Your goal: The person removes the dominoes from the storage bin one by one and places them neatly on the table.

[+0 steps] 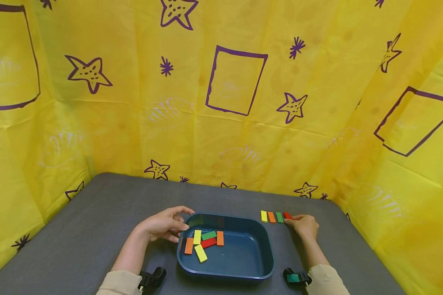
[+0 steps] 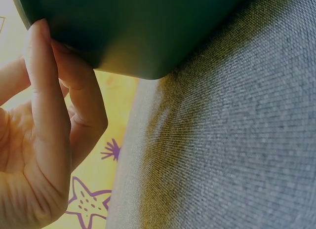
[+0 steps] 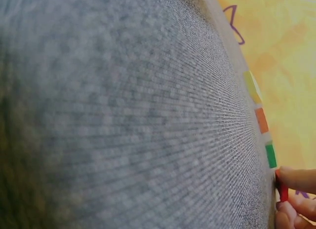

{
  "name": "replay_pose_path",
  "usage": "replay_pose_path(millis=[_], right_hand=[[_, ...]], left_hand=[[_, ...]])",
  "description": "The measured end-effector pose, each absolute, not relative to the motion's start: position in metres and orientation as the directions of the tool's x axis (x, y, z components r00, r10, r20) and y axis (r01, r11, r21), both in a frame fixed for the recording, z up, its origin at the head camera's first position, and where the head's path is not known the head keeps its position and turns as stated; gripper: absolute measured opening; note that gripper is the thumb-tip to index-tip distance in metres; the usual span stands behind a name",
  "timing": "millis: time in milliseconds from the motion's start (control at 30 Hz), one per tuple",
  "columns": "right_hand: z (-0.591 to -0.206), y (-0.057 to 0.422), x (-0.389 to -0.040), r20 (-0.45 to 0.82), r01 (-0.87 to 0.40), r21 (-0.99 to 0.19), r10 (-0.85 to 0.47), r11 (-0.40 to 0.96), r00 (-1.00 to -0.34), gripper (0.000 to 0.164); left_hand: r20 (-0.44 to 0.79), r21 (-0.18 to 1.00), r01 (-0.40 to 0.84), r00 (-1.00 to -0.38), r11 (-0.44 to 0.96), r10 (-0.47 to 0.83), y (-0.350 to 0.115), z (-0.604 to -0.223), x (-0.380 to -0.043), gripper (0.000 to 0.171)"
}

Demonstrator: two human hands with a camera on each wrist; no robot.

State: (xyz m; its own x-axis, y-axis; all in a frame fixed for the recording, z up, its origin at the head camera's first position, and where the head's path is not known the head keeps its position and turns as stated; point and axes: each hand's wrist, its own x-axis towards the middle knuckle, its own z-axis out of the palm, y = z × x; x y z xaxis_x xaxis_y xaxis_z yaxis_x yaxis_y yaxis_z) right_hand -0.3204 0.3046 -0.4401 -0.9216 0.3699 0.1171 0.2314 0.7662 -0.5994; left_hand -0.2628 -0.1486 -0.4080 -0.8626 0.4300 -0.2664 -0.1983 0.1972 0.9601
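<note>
A dark blue plastic tub (image 1: pixel 225 275) stands on the grey table, with several small coloured blocks lying at its left side. My left hand (image 1: pixel 167 224) holds the tub's left rim near the back corner; in the left wrist view its fingertips (image 2: pixel 42 29) press against the tub's wall. Right of the tub, a yellow block (image 1: pixel 263 216), an orange block (image 1: pixel 271 217) and a green block (image 1: pixel 279 217) form a spaced row. At the row's right end my right hand (image 1: pixel 305 226) pinches a red block (image 1: pixel 287 215) between thumb and fingers, close over the cloth.
Inside the tub are two yellow blocks (image 1: pixel 201 253), two orange blocks (image 1: pixel 188 246), a green block (image 1: pixel 208 235) and a red block (image 1: pixel 208 243). Yellow cloth (image 1: pixel 133 135) with purple drawings hangs around the table (image 1: pixel 133 196). Each wrist wears a black camera strap.
</note>
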Motion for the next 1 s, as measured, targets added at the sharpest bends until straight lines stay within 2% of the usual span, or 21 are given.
replay_pose_path(millis=[633, 1000], right_hand=[[-0.437, 0.306, -0.319, 0.101, 0.252, -0.692, 0.436, 0.676, -0.894, 0.036], [-0.421, 0.294, -0.315, 0.08, 0.207, -0.722, 0.376, 0.66, -0.923, 0.04]], left_hand=[[-0.271, 0.959, -0.202, -0.865, 0.2, 0.422, -0.148, -0.407, -0.262, 0.052], [-0.257, 0.963, -0.19, -0.855, 0.191, 0.449, -0.149, -0.406, -0.261, 0.054]])
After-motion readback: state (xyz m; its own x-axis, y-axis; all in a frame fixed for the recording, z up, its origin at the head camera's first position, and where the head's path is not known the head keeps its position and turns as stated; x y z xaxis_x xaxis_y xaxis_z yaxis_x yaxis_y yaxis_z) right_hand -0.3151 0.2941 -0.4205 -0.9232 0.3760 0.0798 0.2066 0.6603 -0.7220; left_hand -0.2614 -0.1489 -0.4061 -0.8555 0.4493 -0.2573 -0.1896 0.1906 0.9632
